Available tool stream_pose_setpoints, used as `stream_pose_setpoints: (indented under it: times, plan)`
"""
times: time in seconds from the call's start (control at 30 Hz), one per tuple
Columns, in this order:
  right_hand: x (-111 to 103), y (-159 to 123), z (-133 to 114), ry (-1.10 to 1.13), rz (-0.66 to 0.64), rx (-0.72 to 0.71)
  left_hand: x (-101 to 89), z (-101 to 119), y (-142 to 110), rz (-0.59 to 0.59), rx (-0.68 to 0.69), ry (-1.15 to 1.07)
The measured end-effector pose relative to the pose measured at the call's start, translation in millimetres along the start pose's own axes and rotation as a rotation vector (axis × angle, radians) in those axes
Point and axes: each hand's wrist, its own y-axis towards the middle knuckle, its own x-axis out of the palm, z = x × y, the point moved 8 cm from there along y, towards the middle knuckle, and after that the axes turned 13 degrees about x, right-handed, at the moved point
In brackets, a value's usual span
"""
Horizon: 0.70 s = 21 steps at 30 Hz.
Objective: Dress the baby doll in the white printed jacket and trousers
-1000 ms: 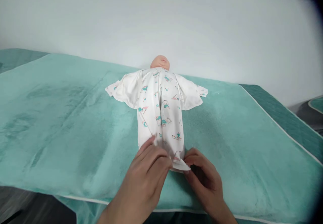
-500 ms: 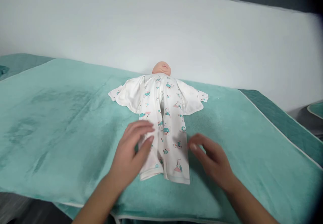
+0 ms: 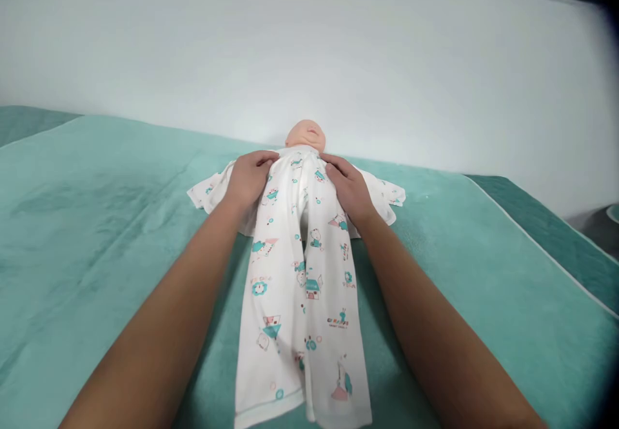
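Right now, the fingers of the left hand (image 3: pixel 249 177) are bunched close together at the waist edge of the printed trousers (image 3: pixel 285 268), at eleven o'clock from the garment's middle. Those of the right hand (image 3: pixel 351 187) touch the edge at one o'clock, thumb and forefinger slightly parted. Whether either hand pinches the cloth, I cannot tell. For good handling at this edge, I would keep both contacts light and level, and spread the cloth evenly outward toward nine and three; pulling harder on one side would probably skew the waist.

The trousers lie lengthwise, legs toward six, a crease running down between them; gentle, matched tension should keep that line central. Just past the waist, at twelve, is a doll's head (image 3: pixel 307 133), best left unnudged. A white top (image 3: pixel 206 190) extends beneath, its sleeves toward ten and two; dragging wrists could rumple it. Around everything spreads the green cover (image 3: pixel 120 203), with a pale wall (image 3: pixel 309 42) beyond at twelve.
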Motion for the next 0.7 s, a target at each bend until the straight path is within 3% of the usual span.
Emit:
stream_pose_setpoints:
  times: [0.17,0.27,0.4,0.5,0.6,0.7]
  plan:
    - [-14,21,-1,-0.108,0.082,-0.058,-3.8,2,8,-0.148,0.055,0.171]
    - [-5,38,0,-0.145,-0.068,-0.039,-4.3,5,14,-0.219,0.120,0.255]
    - [4,45,2,-0.095,-0.233,-0.012,6.2,-9,15,-0.310,0.022,0.086]
    - [3,51,0,-0.140,-0.185,-0.041,5.8,-17,16,-0.185,-0.011,0.043]
    - [2,62,1,-0.240,-0.074,-0.024,-0.1,-24,18,-0.002,-0.008,0.185]
    - [-3,68,6,-0.282,0.048,0.020,2.3,-29,19,0.067,0.021,0.226]
